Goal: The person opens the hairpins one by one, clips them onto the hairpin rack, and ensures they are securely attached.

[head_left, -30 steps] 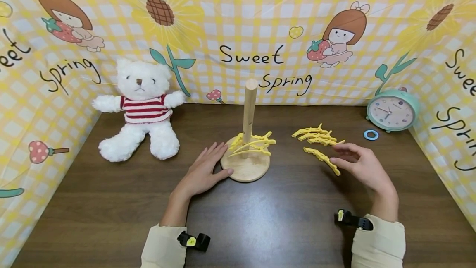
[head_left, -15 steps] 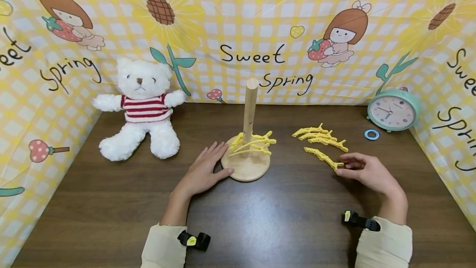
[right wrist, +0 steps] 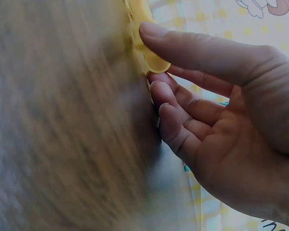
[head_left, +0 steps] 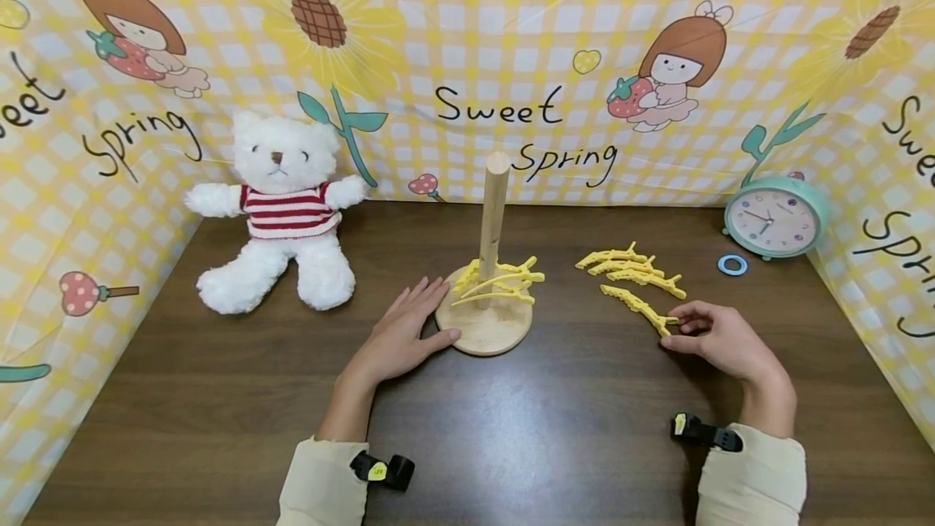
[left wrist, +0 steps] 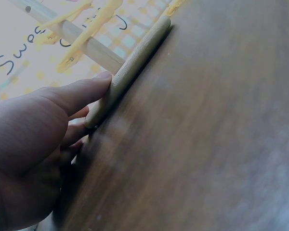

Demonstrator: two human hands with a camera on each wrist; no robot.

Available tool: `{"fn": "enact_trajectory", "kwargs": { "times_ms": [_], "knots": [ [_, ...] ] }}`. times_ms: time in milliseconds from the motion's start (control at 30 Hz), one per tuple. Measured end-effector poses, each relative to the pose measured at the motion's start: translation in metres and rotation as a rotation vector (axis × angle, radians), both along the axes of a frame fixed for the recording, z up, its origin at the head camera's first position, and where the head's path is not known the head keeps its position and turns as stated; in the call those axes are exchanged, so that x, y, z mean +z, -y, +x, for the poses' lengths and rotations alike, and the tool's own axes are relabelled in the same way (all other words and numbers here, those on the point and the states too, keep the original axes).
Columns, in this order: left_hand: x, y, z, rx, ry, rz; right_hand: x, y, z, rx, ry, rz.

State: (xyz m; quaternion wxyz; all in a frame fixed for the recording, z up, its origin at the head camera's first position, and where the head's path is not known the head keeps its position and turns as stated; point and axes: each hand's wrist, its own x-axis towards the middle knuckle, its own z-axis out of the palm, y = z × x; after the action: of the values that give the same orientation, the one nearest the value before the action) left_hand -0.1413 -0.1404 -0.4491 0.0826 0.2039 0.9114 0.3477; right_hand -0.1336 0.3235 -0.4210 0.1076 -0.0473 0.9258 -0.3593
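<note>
In the head view, my left hand (head_left: 402, 339) rests at the left rim of a round wooden base (head_left: 497, 338), fingers straight and thumb at its front edge. A wooden post (head_left: 493, 217) rises from that base. Several yellow, branch-like plastic pieces (head_left: 504, 292) with forked ends lie around its foot. My right hand (head_left: 730, 341) pinches the forked end of another yellow forked piece (head_left: 635, 307), which lies near the tabletop. The right wrist view shows the thumb (right wrist: 156, 31) over the yellow end (right wrist: 156, 62), with the other fingers curled below.
Beyond my right hand, several similar yellow pieces (head_left: 631, 266) lie side by side. A blue ring (head_left: 732, 265) lies before a mint alarm clock (head_left: 774, 219). At left sits a white teddy bear (head_left: 285, 209). Printed cloth (head_left: 467, 47) surrounds the brown table (head_left: 511, 445).
My right hand has shifted slightly toward me and to the right, from over two yellow pieces onto the forked end of the nearest one. The left hand has stayed at the base.
</note>
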Motion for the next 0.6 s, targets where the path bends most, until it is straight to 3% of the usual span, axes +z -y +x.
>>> {"fn": "enact_trajectory", "kwargs": {
  "times_ms": [433,600],
  "knots": [
    [0.0007,-0.0001,-0.0002,0.005,0.007,0.001,0.0049,0.0033,0.0,-0.033,-0.039,-0.049],
    [0.0006,-0.0004,-0.0003,0.005,0.008,0.0,0.0033,0.005,-0.0003,-0.06,-0.108,-0.097]
  ]
}}
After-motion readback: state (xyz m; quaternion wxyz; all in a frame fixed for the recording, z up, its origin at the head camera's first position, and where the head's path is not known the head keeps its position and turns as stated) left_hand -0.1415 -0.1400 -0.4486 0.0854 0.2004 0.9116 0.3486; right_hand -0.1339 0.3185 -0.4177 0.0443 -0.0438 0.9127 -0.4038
